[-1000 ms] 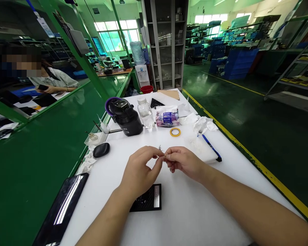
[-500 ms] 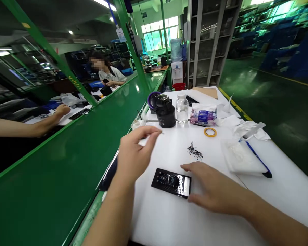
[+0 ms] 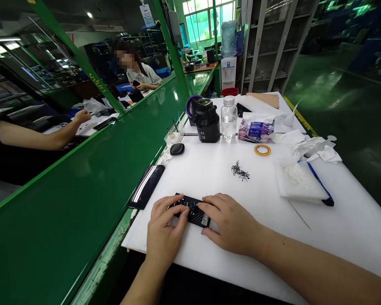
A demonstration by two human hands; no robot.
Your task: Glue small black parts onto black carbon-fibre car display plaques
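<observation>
A small black rectangular plate [image 3: 195,216] with a glossy raised design and a pale marking at its right end lies flat on the white tabletop. My left hand [image 3: 165,228] is over its left part, thumb and index finger pinched together at the surface; whatever sits between the tips is too small to make out. Its other fingers reach the plate's far edge. My right hand [image 3: 231,222] grips the right end, fingers along the far side and thumb by the near edge. Beyond them lies a loose heap of tiny black slivers [image 3: 240,171].
On the left lie a phone [image 3: 147,186] and a black oval case [image 3: 177,149]. Behind stand a black jug [image 3: 208,127], a clear bottle [image 3: 229,123] and a tissue pack [image 3: 255,130]. Yellow tape [image 3: 262,150] and a white bag [image 3: 301,182] are rightward. Two co-workers sit across the green partition.
My left hand has come down from the air, pinch closed, onto the plate. My right hand has closed on the plate's right end. The camera view has shifted.
</observation>
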